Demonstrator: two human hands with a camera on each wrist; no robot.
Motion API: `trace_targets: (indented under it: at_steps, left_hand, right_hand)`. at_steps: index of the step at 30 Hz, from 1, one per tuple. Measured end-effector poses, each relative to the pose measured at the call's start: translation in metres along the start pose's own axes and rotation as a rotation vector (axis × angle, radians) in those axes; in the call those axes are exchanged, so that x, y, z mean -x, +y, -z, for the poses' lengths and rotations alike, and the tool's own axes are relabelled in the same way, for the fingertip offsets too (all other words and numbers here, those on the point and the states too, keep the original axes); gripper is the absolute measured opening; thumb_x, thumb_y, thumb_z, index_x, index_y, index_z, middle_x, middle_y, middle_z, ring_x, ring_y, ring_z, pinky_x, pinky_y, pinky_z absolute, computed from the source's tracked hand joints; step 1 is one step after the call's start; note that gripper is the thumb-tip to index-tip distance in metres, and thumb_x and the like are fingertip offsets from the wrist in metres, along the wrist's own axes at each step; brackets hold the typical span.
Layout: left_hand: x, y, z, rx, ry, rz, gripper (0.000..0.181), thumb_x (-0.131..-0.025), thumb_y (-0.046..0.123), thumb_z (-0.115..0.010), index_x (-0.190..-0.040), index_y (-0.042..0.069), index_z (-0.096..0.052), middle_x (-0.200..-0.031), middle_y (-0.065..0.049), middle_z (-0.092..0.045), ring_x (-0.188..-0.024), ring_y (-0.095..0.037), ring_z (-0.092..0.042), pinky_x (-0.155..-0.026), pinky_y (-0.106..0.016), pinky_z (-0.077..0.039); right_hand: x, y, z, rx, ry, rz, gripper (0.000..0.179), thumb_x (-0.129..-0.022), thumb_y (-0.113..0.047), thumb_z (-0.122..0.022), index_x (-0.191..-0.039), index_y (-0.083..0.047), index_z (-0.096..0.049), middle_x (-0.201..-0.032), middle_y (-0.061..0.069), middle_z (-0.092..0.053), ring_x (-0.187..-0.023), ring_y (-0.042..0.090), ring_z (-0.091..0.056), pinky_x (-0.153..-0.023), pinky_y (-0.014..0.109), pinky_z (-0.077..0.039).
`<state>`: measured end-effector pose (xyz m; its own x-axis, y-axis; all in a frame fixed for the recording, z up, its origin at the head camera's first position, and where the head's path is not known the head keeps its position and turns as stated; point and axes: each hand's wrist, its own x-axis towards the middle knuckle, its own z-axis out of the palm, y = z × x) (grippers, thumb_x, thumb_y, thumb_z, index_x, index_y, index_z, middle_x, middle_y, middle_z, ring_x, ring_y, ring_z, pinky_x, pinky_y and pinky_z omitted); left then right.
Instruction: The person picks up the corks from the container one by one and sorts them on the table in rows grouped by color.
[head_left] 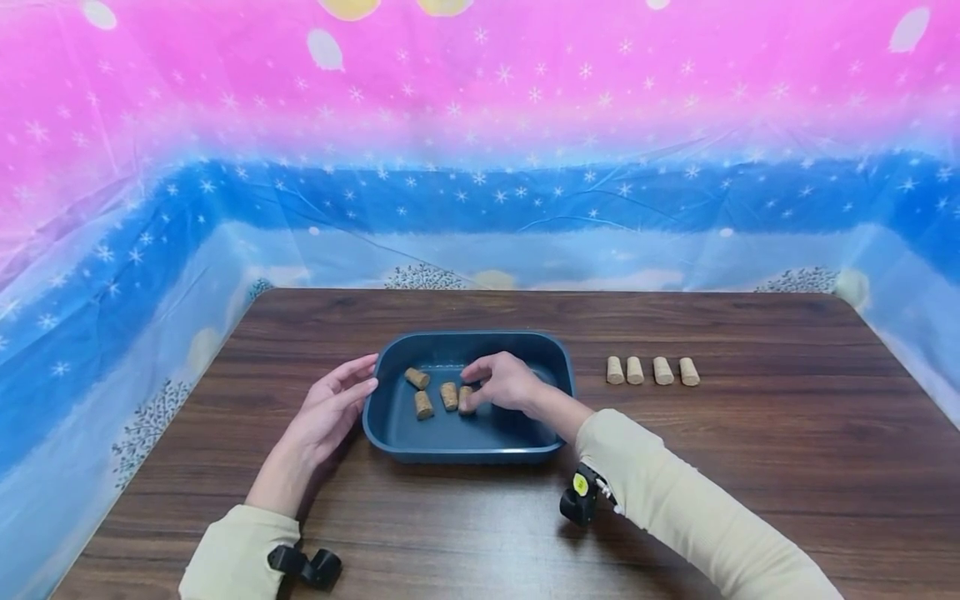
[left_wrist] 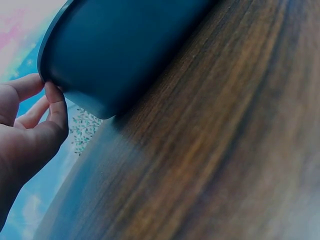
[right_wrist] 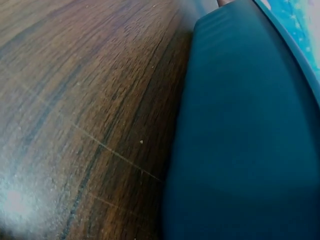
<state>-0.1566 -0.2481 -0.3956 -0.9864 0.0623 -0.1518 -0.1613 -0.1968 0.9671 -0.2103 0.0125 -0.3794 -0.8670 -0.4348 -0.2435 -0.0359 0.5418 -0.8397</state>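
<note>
A dark blue rectangular dish stands on the table with several corks in it, among them an upper-left cork, a lower cork and a cork nearer the middle. My right hand reaches over the right wall and pinches a cork low inside the dish; its fingers partly cover that cork. At the dish's left end, fingertips and thumb of my left hand touch the outer rim. The left wrist view shows this contact close up. In the right wrist view, the dish wall fills one side and the right hand is out of sight.
To the right of the dish, several more corks stand in a row on the wooden table, from the leftmost cork to the rightmost cork. A pink and blue snowflake cloth hangs around the table's back and sides.
</note>
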Motion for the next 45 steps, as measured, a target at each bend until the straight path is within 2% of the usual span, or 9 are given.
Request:
trace_targets:
  at_steps: [5,9,17,23,28,35,45]
  left_hand:
    - [0.000,0.000,0.001,-0.012,0.001,-0.001,0.040,-0.096,0.007,-0.060,-0.135,0.003,-0.050,-0.122,-0.007,-0.046,-0.107,-0.012,-0.055,-0.092,-0.021,-0.046]
    - [0.001,0.000,0.001,-0.004,0.000,-0.005,0.037,-0.096,0.007,-0.060,-0.132,0.005,-0.053,-0.120,-0.006,-0.047,-0.105,-0.012,-0.055,-0.091,-0.021,-0.047]
    - [0.000,-0.001,0.000,0.000,-0.003,-0.011,0.032,-0.096,0.006,-0.060,-0.128,0.009,-0.057,-0.119,-0.005,-0.048,-0.105,-0.013,-0.056,-0.090,-0.022,-0.047]
    - [0.000,-0.001,-0.002,0.021,-0.013,-0.041,0.031,-0.096,-0.001,-0.056,-0.125,0.008,-0.058,-0.115,-0.006,-0.051,-0.103,-0.012,-0.055,-0.087,-0.021,-0.048]
    - [0.002,0.000,-0.002,0.029,-0.009,-0.045,0.032,-0.096,-0.002,-0.055,-0.126,0.007,-0.058,-0.113,-0.005,-0.052,-0.101,-0.012,-0.056,-0.086,-0.021,-0.048]
    - [0.003,0.001,-0.001,0.009,-0.012,-0.035,0.038,-0.096,0.001,-0.056,-0.134,0.001,-0.050,-0.116,-0.006,-0.050,-0.103,-0.011,-0.055,-0.087,-0.020,-0.047]
    - [0.003,0.002,-0.002,0.019,-0.010,-0.023,0.039,-0.096,0.001,-0.056,-0.135,0.000,-0.049,-0.116,-0.006,-0.050,-0.103,-0.012,-0.056,-0.087,-0.021,-0.048]
  right_hand:
    - [0.000,0.000,-0.001,0.031,-0.028,0.010,0.032,-0.080,-0.010,-0.080,-0.111,-0.006,-0.072,-0.106,0.002,-0.067,-0.102,0.020,-0.058,-0.087,0.035,-0.049]
    - [0.000,0.001,-0.001,0.072,-0.037,0.040,0.029,-0.083,-0.012,-0.077,-0.110,-0.006,-0.072,-0.105,0.003,-0.067,-0.099,0.018,-0.059,-0.084,0.033,-0.050]
    - [0.002,0.003,-0.002,0.116,-0.059,0.089,0.030,-0.092,-0.013,-0.067,-0.120,-0.003,-0.066,-0.110,0.004,-0.066,-0.100,0.018,-0.058,-0.084,0.032,-0.051]
    - [0.005,-0.001,0.001,0.127,-0.061,0.151,0.033,-0.099,-0.013,-0.056,-0.129,-0.001,-0.059,-0.117,0.008,-0.062,-0.101,0.019,-0.057,-0.084,0.033,-0.050]
    - [0.008,-0.004,0.009,0.145,-0.041,0.214,0.034,-0.101,-0.013,-0.052,-0.132,0.001,-0.055,-0.111,0.008,-0.063,-0.096,0.019,-0.059,-0.081,0.033,-0.050]
    - [0.016,-0.009,0.026,0.182,-0.021,0.275,0.034,-0.103,-0.015,-0.049,-0.134,-0.001,-0.054,-0.113,0.006,-0.063,-0.101,0.018,-0.058,-0.083,0.034,-0.049]
    - [0.034,-0.004,0.047,0.301,0.039,0.339,0.035,-0.098,-0.021,-0.059,-0.127,-0.001,-0.060,-0.107,0.003,-0.066,-0.102,0.018,-0.059,-0.085,0.036,-0.049]
